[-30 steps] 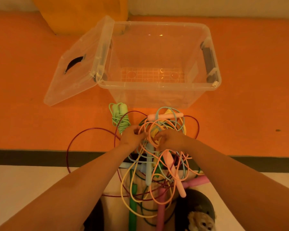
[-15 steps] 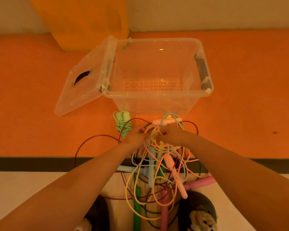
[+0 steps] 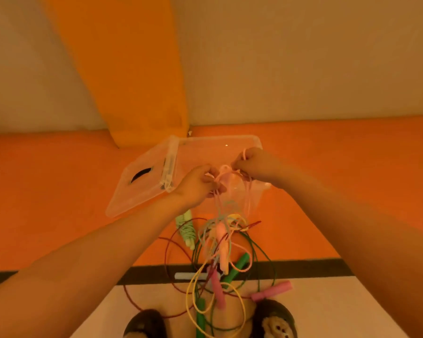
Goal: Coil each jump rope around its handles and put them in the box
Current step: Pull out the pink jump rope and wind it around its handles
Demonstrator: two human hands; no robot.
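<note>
**Pink rope being drawn out of the tangle**

The clear lid [image 3: 142,184] lay open left of the box [image 3: 213,148]; one green rope [image 3: 186,226] lay coiled on the floor just before it; the left hand [image 3: 199,185] had its grip pinched on strands of the pink rope [image 3: 226,170], above the box; the right hand [image 3: 254,164] gripped that rope's loops; a pale handle [image 3: 222,240] hung in the tangle [image 3: 215,284] below. The step looked like separating; next, the handle needed freeing before any coiling.
</note>
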